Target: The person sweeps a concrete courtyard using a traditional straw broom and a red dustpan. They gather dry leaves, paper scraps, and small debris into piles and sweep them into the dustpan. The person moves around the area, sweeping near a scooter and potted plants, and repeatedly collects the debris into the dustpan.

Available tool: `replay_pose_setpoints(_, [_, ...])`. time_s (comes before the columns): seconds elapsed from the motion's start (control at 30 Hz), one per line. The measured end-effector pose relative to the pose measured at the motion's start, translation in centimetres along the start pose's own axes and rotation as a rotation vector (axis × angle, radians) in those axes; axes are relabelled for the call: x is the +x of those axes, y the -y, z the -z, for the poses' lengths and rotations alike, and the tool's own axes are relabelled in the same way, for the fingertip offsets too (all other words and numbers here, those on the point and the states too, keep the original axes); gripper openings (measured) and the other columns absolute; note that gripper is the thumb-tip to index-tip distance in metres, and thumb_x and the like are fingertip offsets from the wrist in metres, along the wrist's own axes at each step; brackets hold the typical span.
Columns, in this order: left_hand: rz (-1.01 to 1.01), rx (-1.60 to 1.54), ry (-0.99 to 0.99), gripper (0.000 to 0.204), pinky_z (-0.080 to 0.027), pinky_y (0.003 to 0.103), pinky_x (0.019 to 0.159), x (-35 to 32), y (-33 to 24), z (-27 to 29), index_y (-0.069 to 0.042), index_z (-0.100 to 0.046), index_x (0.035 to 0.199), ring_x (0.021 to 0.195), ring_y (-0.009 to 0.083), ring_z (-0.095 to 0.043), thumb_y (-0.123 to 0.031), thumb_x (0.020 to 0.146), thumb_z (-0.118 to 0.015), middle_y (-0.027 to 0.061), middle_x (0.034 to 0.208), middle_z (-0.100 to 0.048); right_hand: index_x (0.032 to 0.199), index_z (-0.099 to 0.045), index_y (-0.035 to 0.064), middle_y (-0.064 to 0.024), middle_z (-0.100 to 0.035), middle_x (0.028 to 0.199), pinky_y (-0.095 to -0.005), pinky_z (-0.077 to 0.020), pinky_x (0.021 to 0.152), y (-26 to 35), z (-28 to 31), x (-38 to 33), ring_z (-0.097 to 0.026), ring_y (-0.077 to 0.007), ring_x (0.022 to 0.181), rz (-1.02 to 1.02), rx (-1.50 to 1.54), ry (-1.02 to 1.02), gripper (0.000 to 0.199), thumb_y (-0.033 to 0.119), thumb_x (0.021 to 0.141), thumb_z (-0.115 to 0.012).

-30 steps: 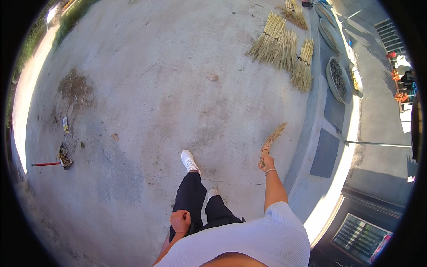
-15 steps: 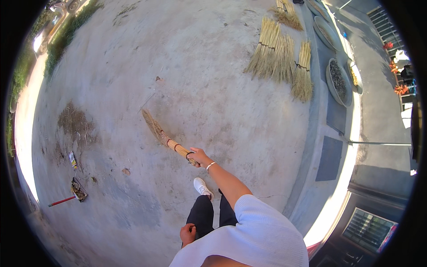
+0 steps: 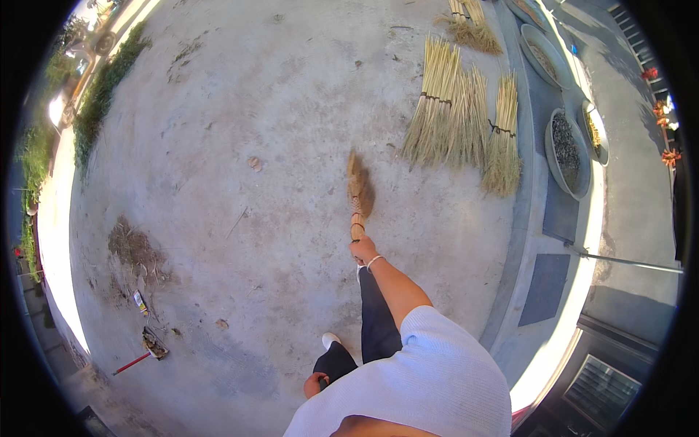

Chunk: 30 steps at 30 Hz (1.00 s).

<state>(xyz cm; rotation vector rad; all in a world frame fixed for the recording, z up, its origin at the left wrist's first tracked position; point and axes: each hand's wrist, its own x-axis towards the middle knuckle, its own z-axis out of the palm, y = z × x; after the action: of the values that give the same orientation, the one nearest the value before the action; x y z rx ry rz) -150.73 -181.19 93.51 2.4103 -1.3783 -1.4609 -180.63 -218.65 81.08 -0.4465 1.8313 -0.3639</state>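
My right hand [image 3: 361, 250], with a pale bracelet at the wrist, is closed round the handle of a short straw broom [image 3: 356, 200]. The broom points away from me, its brush end farthest and casting a shadow on the concrete. Beside my dark trouser leg, low in the picture, is my left hand [image 3: 315, 384]. Its fingers are curled in, and a small dark patch shows next to them; what they hold, if anything, I cannot make out.
Bundles of tied straw [image 3: 444, 109] lie at the far right, beside round basins [image 3: 564, 153] on a ledge. A red-handled dustpan [image 3: 154, 344] with debris sits at the left, near a dirt pile [image 3: 131, 244]. A leaf-like scrap [image 3: 254, 164] and a thin stick [image 3: 237, 222] lie on the concrete.
The broom has swung from the left to the right and now points straight ahead. I have stepped forward, my other leg now in front. My left hand stays by my thigh.
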Motion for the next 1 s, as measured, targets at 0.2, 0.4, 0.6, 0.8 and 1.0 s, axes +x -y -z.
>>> replay_pose_setpoints(0.2, [-0.053,-0.231,0.096,0.014,-0.048,0.029,0.065,7.5,-19.6,4.1,-0.004,-0.064,0.087,0.068,0.0162,-0.062,-0.012,0.076,-0.066,0.0092,0.074,-0.065,0.112,-0.055,0.0086,-0.0045,-0.053,0.062,-0.0263,-0.0262,0.031,12.7,2.8,0.3,-0.042,-0.0123,0.038,-0.073,0.279,0.403,0.04,0.014,0.073,-0.06])
replay_pose_setpoints(0.4, [-0.263,-0.735,0.137,0.018,-0.045,0.025,0.079,14.8,-44.7,13.2,0.002,-0.059,0.099,0.088,0.0121,-0.057,-0.012,0.089,-0.052,0.0086,0.096,-0.063,0.119,-0.05,0.0092,-0.0039,-0.052,0.063,-0.0268,-0.0279,0.032,19.0,16.0,3.7,-0.042,-0.0114,0.04,0.109,0.229,0.133,0.046,0.011,0.074,-0.058])
replay_pose_setpoints(0.6, [-1.019,-1.099,0.602,0.056,-0.043,0.044,0.09,18.3,-68.5,23.8,-0.001,-0.056,0.111,0.108,0.034,-0.051,-0.048,0.093,-0.033,0.0211,0.114,-0.054,0.082,-0.048,0.008,-0.0037,-0.048,0.06,-0.027,-0.0294,0.033,25.9,23.3,18.7,-0.043,-0.0148,0.042,-0.164,0.412,-0.139,0.009,0.011,0.077,-0.055])
replay_pose_setpoints(0.8, [-1.137,-1.613,0.814,0.058,-0.043,0.053,0.082,20.9,-83.3,26.3,0.012,-0.052,0.105,0.093,0.0458,-0.057,-0.043,0.092,-0.037,0.0359,0.101,-0.054,0.086,-0.051,0.0096,-0.0039,-0.049,0.061,-0.0266,-0.0294,0.034,31.8,14.7,24.2,-0.045,-0.0138,0.045,-0.148,0.236,0.003,0.012,0.013,0.076,-0.059])
replay_pose_setpoints(1.0, [-1.171,-1.773,1.055,0.063,-0.038,0.058,0.087,23.3,-91.9,29.1,0.01,-0.045,0.12,0.103,0.0545,-0.048,-0.046,0.091,-0.042,0.0452,0.109,-0.043,0.123,-0.049,0.0032,-0.0034,-0.055,0.068,-0.0268,-0.0298,0.033,40.8,19.9,20.1,-0.048,-0.0115,0.047,-0.062,0.393,0.202,0.052,0.008,0.072,-0.06])
